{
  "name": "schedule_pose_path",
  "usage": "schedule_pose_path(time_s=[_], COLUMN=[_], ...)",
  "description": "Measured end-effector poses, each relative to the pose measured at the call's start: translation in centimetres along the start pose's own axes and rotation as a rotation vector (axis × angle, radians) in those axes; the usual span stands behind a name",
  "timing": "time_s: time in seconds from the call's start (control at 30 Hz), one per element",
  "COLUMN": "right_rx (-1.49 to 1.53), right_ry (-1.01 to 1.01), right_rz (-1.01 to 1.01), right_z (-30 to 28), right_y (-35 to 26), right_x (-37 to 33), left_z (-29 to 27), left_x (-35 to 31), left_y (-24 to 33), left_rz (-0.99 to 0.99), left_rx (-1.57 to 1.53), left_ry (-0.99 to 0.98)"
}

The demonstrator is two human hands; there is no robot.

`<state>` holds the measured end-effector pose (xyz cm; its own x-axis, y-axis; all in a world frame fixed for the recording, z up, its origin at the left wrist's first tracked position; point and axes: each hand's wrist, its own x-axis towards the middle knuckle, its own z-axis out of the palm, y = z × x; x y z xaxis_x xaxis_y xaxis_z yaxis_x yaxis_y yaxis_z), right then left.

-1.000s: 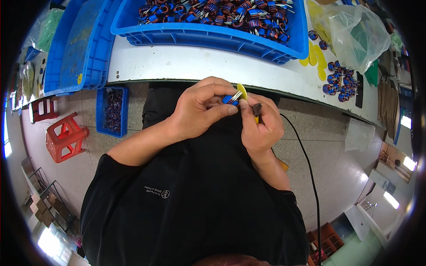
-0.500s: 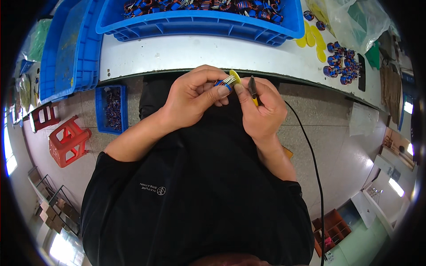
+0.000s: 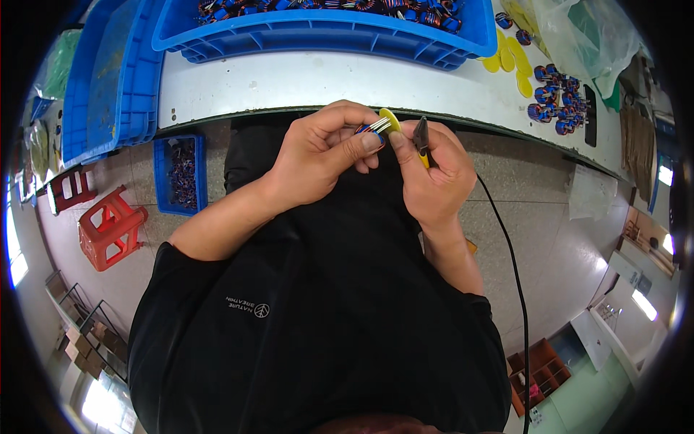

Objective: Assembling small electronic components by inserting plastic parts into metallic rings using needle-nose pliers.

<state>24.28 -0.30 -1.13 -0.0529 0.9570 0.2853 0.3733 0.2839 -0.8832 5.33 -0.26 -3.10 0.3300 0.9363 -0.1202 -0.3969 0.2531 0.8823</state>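
Between the thumb and fingers of my left hand (image 3: 323,155) is a toroidal coil (image 3: 371,132), blue and copper, its pale wire leads pointing right. My right hand (image 3: 436,173) pinches a round yellow disc (image 3: 391,118) with thumb and forefinger. The leads reach the disc's face; whether they pass through it, I cannot tell. Tucked in the same right hand are pliers (image 3: 422,139) with dark jaws pointing up and a bit of yellow handle showing. Both hands are closed, just off the table's front edge, above my lap.
A blue crate (image 3: 325,37) full of coils stands on the white table (image 3: 231,87). Further right lie yellow discs (image 3: 508,59), finished-looking coils in rows (image 3: 560,101) and a plastic bag (image 3: 585,36). On the floor are a blue bin (image 3: 181,173) and a red stool (image 3: 110,228).
Both hands have shifted slightly right, and the pliers stand a little more upright in my right hand. The coil and disc stay gripped, leads still against the disc.
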Motion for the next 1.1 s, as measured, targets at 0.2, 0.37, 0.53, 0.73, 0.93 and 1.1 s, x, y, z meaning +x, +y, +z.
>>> schedule_pose_path(time_s=[0.2, 0.37, 0.53, 0.73, 0.93, 1.1], right_rx=[-0.006, -0.020, -0.028, -0.048, -0.041, -0.058], right_ry=[-0.006, -0.005, 0.019, 0.044, 0.054, 0.062], right_rz=[-0.003, 0.011, 0.036, 0.025, 0.026, 0.039], right_z=[-0.2, -0.1, 0.3, 0.3, 0.2, 0.1], right_y=[0.2, 0.2, 0.2, 0.2, 0.3, -0.1], right_x=[-0.1, -0.2, -0.5, -0.7, -0.9, -1.0], left_z=[0.3, 0.8, 1.1, 1.5, 0.7, 0.4], left_x=[0.1, 0.0, 0.1, 0.4, 0.5, 0.6], left_y=[-0.3, 0.3, 0.7, 0.8, 0.6, 0.7], left_rz=[0.206, 0.176, -0.058, -0.127, -0.178, -0.216], left_rx=[0.283, 0.317, 0.067, 0.077, -0.024, -0.122], left_ry=[0.022, 0.052, 0.099, 0.133, 0.081, 0.030])
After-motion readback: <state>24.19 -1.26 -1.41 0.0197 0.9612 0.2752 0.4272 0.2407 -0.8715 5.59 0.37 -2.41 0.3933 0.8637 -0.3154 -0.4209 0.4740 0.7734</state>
